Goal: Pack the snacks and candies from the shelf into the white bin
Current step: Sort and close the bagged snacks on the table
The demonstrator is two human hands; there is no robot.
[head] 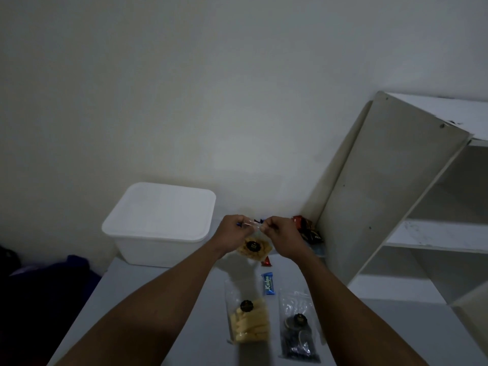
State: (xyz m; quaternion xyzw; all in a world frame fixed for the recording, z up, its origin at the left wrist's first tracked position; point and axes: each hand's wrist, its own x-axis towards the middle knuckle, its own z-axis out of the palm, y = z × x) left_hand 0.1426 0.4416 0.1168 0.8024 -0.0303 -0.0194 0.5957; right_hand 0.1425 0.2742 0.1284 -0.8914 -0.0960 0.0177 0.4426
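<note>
Both hands hold one clear zip bag of yellow chips (254, 250) by its top edge, above the table. My left hand (233, 232) pinches the left corner and my right hand (282, 233) pinches the right corner. The white bin (158, 225) stands just left of the hands with its lid on. On the table lie a bag of pale yellow sticks (248, 322), a bag of dark cookies (298, 336), a blue Kalpa bar (268, 283) and a small red candy (266, 262). Dark and red snack packets (307, 229) are piled by the shelf.
A white shelf unit (412, 207) stands at the right, its visible compartments bare. The grey table (148, 299) carries everything. Dark blue cloth (52, 281) lies left of the table. A plain wall rises behind.
</note>
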